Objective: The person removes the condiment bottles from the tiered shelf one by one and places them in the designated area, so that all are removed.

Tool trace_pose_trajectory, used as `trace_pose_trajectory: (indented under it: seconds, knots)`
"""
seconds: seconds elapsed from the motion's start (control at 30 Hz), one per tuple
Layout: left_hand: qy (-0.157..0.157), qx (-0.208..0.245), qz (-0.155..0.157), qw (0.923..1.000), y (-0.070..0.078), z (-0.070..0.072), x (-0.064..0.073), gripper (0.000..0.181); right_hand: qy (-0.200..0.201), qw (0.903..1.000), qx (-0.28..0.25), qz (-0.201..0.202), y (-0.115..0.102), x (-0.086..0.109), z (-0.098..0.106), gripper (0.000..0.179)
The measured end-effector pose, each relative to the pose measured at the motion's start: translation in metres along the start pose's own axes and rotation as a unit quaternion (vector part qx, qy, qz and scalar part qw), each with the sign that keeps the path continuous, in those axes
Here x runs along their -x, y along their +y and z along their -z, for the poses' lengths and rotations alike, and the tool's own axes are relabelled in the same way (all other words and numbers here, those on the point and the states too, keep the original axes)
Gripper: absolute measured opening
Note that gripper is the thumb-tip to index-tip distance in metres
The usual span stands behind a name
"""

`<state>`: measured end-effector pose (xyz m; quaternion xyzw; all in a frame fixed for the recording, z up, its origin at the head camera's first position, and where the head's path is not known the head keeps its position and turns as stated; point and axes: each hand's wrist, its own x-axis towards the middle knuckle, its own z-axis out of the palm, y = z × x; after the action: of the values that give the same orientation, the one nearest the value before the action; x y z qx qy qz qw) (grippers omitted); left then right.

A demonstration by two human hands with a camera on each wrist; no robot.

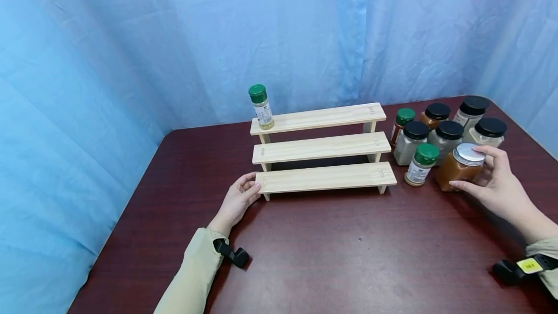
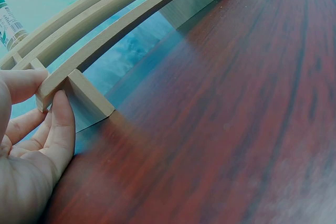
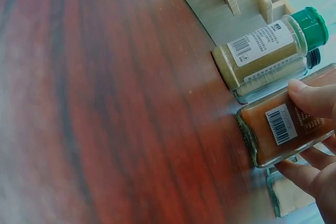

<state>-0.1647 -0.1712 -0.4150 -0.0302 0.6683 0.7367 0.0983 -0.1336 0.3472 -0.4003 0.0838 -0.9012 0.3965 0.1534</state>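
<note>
A three-tier wooden rack stands mid-table. My left hand pinches the left end of its lowest shelf, thumb on top and fingers underneath, as the left wrist view also shows. On the top shelf's left end stands a green-capped spice bottle. At the right, my right hand grips a square glass jar of orange-brown powder with a silver lid. In the right wrist view that jar shows a barcode label, the thumb on one side and fingers on the other.
Beside the held jar stands a green-capped bottle. Behind are another green-capped bottle and several black-lidded jars, close together at the rack's right. A blue curtain hangs along the back and sides of the dark red table.
</note>
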Motion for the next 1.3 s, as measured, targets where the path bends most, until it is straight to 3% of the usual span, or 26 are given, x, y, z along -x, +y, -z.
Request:
trace_pose_trajectory:
  seconds: [0.73, 1.03, 1.13, 1.3]
  knots:
    - [0.008, -0.007, -0.004, 0.9999, 0.000, -0.001, 0.002, 0.048, 0.003, 1.0000, -0.007, 0.003, 0.004, -0.005, 0.000, 0.086]
    - [0.005, -0.006, -0.007, 1.0000, 0.000, 0.000, 0.001, 0.049, 0.000, 0.9992, 0.023, -0.033, 0.024, -0.007, 0.006, 0.079]
    - [0.005, -0.007, -0.008, 0.9999, 0.001, 0.000, 0.001, 0.049, -0.003, 0.9985, 0.036, -0.040, 0.018, -0.008, 0.012, 0.069]
    - [0.002, -0.009, -0.001, 1.0000, 0.001, 0.000, 0.001, 0.048, 0.004, 0.9985, 0.031, -0.046, -0.010, -0.010, 0.026, 0.058]
